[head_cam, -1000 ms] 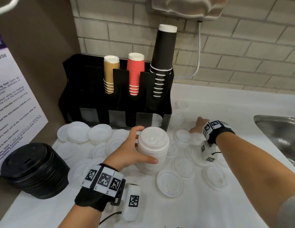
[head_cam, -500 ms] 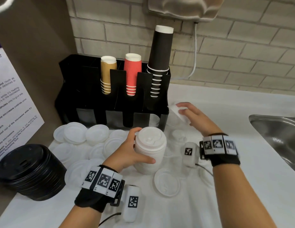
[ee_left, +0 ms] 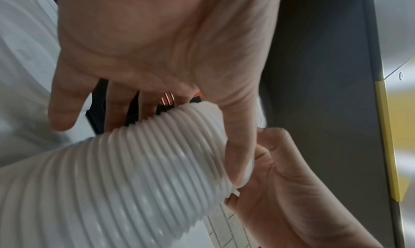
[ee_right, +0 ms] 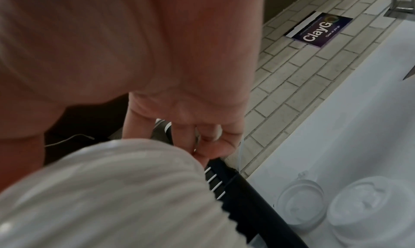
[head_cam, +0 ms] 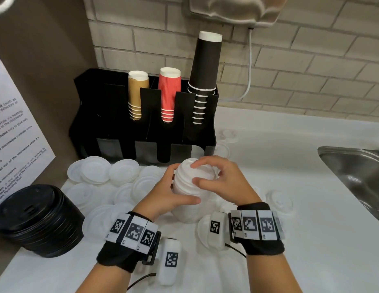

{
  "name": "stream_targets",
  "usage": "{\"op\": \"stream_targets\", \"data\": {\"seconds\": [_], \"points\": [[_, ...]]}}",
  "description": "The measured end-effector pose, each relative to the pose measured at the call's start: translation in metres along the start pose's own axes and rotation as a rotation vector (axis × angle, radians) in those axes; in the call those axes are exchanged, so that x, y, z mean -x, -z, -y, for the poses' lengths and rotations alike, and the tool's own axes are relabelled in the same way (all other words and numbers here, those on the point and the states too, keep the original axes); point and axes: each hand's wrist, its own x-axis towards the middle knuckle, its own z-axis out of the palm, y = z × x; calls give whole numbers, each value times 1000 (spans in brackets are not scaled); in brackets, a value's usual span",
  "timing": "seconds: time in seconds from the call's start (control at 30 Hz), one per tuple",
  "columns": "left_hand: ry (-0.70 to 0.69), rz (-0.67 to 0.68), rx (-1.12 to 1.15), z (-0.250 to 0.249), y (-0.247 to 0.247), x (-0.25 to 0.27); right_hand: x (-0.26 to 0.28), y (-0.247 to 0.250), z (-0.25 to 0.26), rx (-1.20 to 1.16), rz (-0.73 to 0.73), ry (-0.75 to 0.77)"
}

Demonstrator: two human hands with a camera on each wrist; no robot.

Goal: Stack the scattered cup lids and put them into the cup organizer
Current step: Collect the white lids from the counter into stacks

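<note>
A tall stack of white cup lids (head_cam: 189,210) stands on the white counter (head_cam: 279,261) in front of the black cup organizer (head_cam: 112,115). My left hand (head_cam: 179,187) grips the stack's side, thumb in front and fingers behind; the left wrist view shows the ribbed stack (ee_left: 134,172) in that hand. My right hand (head_cam: 197,173) holds the top lid (head_cam: 203,176) onto the stack, fingers curled over its rim. In the right wrist view the stack (ee_right: 101,189) fills the lower left under the fingertips (ee_right: 211,145). Several loose white lids (head_cam: 123,172) lie around the stack.
The organizer holds tan (head_cam: 138,92), red (head_cam: 169,92) and black (head_cam: 205,66) paper cups. A stack of black lids (head_cam: 36,220) sits at the left. A steel sink (head_cam: 353,172) lies at the right. Two loose lids (ee_right: 300,198) rest beside the organizer's right end.
My right hand picked a loose lid up from the right of the organizer, carried it left and set it on top of the stack. The left hand kept its grip.
</note>
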Motion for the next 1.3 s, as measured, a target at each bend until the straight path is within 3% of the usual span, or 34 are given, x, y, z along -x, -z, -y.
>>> {"op": "stream_targets", "data": {"seconds": [0.57, 0.7, 0.8, 0.87, 0.93, 1.0, 1.07, 1.17, 1.3], "points": [[-47, -8, -2, 0, -3, -1, 4, -3, 3, 197, 120, 21], [-24, 6, -23, -3, 0, 1, 5, 7, 3, 120, 166, 65], [-29, 35, -46, -8, 3, 4, -10, 32, -1, -96, -78, 76], [-36, 12, -47, -14, 4, 6, -37, 52, -13, -258, -316, -54], [-40, -33, -40, -19, 4, 5, -73, 68, -32, -324, -434, -261], [-47, -77, -32, -22, 5, 3, -110, 77, -55, -234, -343, -428], [-47, -107, -39, -23, 6, 1, -140, 77, -79, 45, -89, -494], [-40, -128, -61, -21, 9, 0, -165, 66, -99, 480, 218, -460], [-26, -162, -86, -20, 14, 1, -171, 52, -119, 833, 371, -361]]}}
